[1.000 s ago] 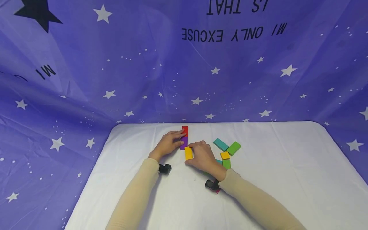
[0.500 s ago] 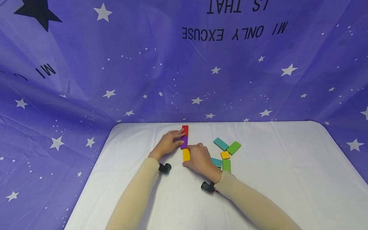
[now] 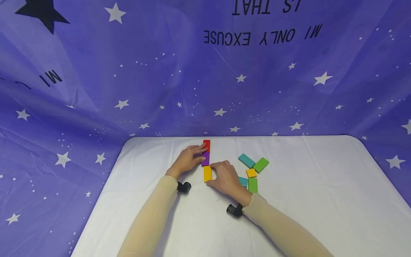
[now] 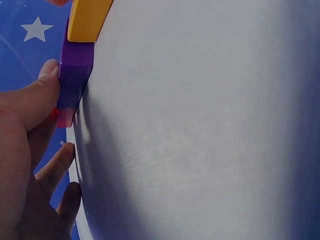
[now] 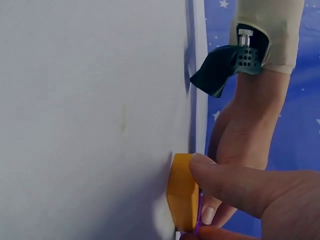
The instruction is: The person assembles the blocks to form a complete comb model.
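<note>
In the head view, a red block [image 3: 207, 145], a purple block [image 3: 206, 159] and a yellow block [image 3: 208, 174] lie end to end in a line running toward me on the white table. My left hand [image 3: 188, 161] reaches in from the left, its fingers resting on the red block and its thumb [image 4: 45, 90] on the purple block. From the right, my right hand [image 3: 226, 178] pinches the yellow block between thumb and forefinger at its two ends. Seen from the left wrist, the yellow block's end is up against the purple one.
Right of the hands lie loose blocks: a teal block [image 3: 246, 161], a green block [image 3: 261, 165], a small yellow block [image 3: 251, 173], a second teal block [image 3: 243, 181] and a second green block [image 3: 253, 185]. A purple star-printed cloth [image 3: 205, 89] hangs behind the table.
The right hand has moved the yellow block slightly left and toward me, straightening it into line with the purple block's end. The left hand has stayed on the red and purple blocks.
</note>
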### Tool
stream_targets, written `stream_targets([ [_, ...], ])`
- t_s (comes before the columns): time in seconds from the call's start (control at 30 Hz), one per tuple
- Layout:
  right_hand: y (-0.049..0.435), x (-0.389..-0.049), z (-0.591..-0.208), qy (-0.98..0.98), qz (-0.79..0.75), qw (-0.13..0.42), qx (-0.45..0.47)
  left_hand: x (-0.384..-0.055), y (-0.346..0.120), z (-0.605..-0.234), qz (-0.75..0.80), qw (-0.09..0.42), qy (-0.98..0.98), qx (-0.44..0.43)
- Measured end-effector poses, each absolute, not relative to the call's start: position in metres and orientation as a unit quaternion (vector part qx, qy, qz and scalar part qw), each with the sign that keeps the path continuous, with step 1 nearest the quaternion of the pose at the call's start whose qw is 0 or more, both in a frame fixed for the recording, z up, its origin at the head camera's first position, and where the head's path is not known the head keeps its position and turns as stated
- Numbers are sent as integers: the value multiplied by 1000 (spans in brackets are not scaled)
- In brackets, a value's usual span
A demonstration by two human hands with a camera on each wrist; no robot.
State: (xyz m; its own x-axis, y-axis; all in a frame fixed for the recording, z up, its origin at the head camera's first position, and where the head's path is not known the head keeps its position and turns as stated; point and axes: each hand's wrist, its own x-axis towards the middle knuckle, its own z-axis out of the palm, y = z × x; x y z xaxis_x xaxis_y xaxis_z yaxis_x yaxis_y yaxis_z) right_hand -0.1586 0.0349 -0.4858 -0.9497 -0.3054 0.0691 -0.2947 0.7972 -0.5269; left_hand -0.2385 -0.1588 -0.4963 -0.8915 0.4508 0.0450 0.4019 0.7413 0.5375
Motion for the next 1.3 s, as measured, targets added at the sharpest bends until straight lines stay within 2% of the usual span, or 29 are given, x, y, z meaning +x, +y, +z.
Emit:
stream_targets([
  [0.97, 26, -163, -494, 946, -288, 1, -149, -238, -159, -497, 278, 60, 935, 214],
  [1.3, 51, -160, -476, 930, -341, -7, -139, -237, -159, -496, 278, 62, 934, 214],
])
